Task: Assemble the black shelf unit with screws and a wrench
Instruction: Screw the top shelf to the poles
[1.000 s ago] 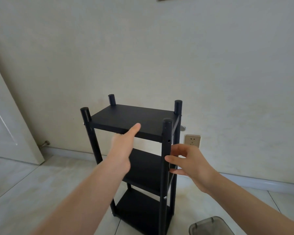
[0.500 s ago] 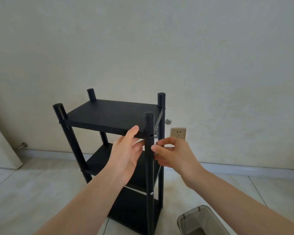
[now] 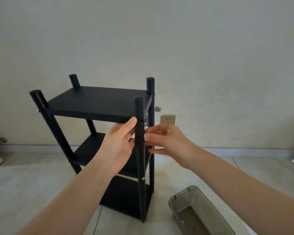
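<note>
Head view: hands (image 3: 166,141) masking shelf unit (image 3: 98,104) post

One head-worn wide-angle view only; no second view shares the scene. It looks forward and slightly down from standing height, facing the wall (image 3: 210,48) at 12 o'clock. The shelf unit (image 3: 98,102) stands close, within arm's reach, at centre frame. A grey bin (image 3: 200,212) sits at 5 o'clock, near the lower edge.
</note>
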